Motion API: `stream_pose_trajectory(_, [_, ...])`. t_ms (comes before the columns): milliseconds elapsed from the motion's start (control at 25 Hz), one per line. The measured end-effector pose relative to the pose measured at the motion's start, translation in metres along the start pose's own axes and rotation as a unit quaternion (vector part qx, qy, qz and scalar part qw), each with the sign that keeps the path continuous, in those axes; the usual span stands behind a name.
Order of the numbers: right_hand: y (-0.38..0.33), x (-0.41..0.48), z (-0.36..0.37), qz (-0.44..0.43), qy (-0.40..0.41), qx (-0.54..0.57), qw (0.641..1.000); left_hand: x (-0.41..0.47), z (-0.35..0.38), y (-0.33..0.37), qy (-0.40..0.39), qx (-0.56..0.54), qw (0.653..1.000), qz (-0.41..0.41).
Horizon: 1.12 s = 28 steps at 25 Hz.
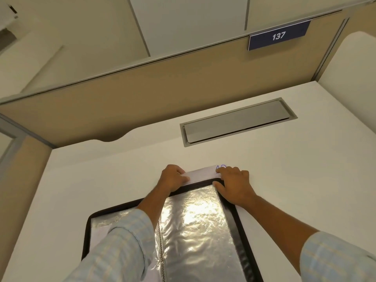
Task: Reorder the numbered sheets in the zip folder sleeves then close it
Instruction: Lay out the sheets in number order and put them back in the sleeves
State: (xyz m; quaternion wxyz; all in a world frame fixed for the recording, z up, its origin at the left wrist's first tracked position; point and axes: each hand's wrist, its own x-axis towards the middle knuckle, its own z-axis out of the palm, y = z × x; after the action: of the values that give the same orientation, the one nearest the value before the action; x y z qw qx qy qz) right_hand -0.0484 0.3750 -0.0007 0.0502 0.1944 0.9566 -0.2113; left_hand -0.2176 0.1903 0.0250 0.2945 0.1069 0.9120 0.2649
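A zip folder (195,231) with a black zip border and shiny silver sleeves lies open on the white desk, reaching down to the bottom edge of the view. A white sheet (201,175) sticks out past the folder's far edge, with blue handwriting partly showing at its top right. My left hand (173,179) pinches the sheet's left end at the folder's far rim. My right hand (234,185) grips the sheet's right end and the folder's far right corner. The number on the sheet is partly hidden by my right hand.
A grey cable-tray flap (237,121) is set into the white desk (295,180) beyond the folder. A beige partition (142,94) bounds the desk at the back and left, with a blue "137" sign (278,35) on top.
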Motion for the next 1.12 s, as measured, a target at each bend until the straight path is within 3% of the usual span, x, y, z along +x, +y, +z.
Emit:
stream_pose_trajectory(160, [-0.009,0.003,0.001,0.02,-0.043,0.042,0.998,0.001,-0.011,0.005,0.031,-0.018,0.999,0.006])
stream_pose_trajectory(320, [-0.016,-0.004,-0.002,0.028,-0.003,0.074,0.997,-0.001,-0.047,0.025,0.151,-0.075,0.985,0.044])
stream_pose_trajectory(520, [-0.028,0.003,-0.02,0.054,0.066,0.19,0.978,-0.023,-0.112,0.058,0.245,-0.107,0.943,0.199])
stream_pose_trajectory(640, [-0.046,0.011,-0.051,0.049,0.102,0.294,0.949,-0.055,-0.141,0.065,0.225,-0.12,0.921,0.294])
stream_pose_trajectory(720, [-0.064,0.012,-0.081,0.02,0.115,0.395,0.911,-0.078,-0.157,0.065,0.198,-0.144,0.914,0.324])
stream_pose_trajectory(840, [-0.089,0.002,-0.12,-0.03,0.078,0.474,0.876,-0.108,-0.182,0.061,0.191,-0.172,0.894,0.368])
stream_pose_trajectory(1000, [-0.109,-0.019,-0.132,-0.088,0.025,0.494,0.864,-0.131,-0.204,0.048,0.176,-0.202,0.879,0.394])
stream_pose_trajectory(1120, [-0.12,-0.032,-0.12,-0.081,-0.005,0.485,0.871,-0.13,-0.206,0.022,0.17,-0.218,0.887,0.369])
